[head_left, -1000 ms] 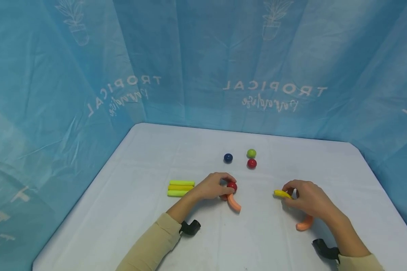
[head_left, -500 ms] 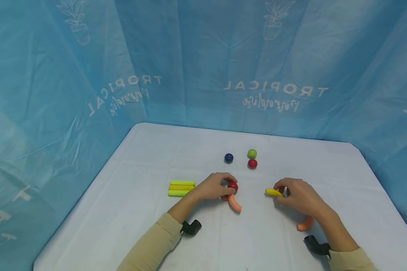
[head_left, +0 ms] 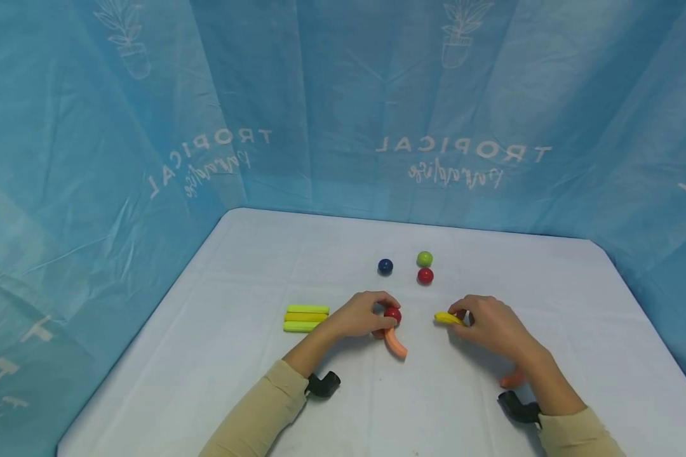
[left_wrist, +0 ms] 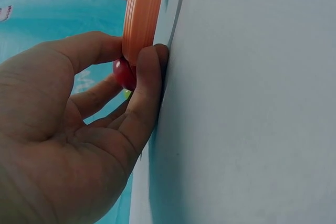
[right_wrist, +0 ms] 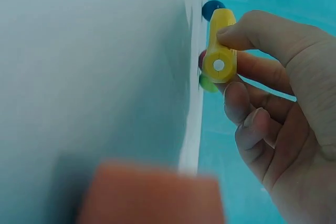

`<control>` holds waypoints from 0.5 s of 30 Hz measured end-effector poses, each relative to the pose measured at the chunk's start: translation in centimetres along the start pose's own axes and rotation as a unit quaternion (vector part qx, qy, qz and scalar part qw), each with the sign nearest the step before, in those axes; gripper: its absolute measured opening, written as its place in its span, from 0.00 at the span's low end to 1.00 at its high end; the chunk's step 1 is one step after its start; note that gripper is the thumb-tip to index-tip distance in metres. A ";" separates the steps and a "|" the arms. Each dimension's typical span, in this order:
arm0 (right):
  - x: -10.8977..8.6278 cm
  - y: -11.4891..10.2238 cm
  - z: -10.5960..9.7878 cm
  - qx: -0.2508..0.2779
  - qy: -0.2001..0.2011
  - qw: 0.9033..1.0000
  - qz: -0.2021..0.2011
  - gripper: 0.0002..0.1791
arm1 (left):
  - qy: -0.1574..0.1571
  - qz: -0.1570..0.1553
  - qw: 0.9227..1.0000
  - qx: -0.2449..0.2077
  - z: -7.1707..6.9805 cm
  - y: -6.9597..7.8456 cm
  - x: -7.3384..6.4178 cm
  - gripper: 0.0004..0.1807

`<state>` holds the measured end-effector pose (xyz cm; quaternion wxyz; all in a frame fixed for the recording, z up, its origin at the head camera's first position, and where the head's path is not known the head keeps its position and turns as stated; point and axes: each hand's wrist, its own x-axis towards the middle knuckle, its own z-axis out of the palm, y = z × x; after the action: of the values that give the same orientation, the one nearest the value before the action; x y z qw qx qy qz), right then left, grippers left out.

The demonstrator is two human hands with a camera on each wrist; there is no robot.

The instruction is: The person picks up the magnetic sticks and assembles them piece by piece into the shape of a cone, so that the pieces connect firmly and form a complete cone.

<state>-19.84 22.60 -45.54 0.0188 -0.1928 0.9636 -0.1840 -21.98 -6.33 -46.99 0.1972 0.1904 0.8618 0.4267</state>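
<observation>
My left hand (head_left: 361, 314) holds an orange curved toy rod (head_left: 396, 344) near one end, its thumb and a finger on either side of the ribbed rod in the left wrist view. A red ball (head_left: 392, 315) sits at that end of the rod, among the fingers (left_wrist: 142, 90). My right hand (head_left: 491, 324) pinches a short yellow toy rod (right_wrist: 220, 51) between thumb and fingertips, close over the table. A round white spot marks the end face of this rod in the right wrist view. Its other end points left, toward the red ball, with a gap between them.
Blue (head_left: 385, 266), green (head_left: 425, 259) and second red (head_left: 425, 276) balls lie farther back on the white-covered table (head_left: 251, 254). Yellow and light green straight rods (head_left: 307, 317) lie side by side at left. Another orange curved piece (head_left: 512, 379) lies beneath my right forearm. Blue curtains surround the table.
My right hand has moved left with the yellow rod, bringing it closer to the red ball. The left hand stays in place with the orange rod and red ball.
</observation>
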 end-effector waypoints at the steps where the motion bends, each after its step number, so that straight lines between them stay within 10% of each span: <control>1: 0.1 -0.1 0.0 -0.003 0.001 1.000 0.001 0.16 | -0.001 0.002 1.000 -0.001 0.0 0.0 0.0 0.19; 15: 1.5 -2.1 0.8 -0.023 -0.001 1.000 0.002 0.15 | -0.004 0.011 1.000 -0.001 -0.1 -0.1 0.0 0.19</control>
<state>-20.36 19.94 -45.46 0.0161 -0.1917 0.9679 -0.1615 -22.07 -6.45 -47.07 0.1959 0.2011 0.8584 0.4293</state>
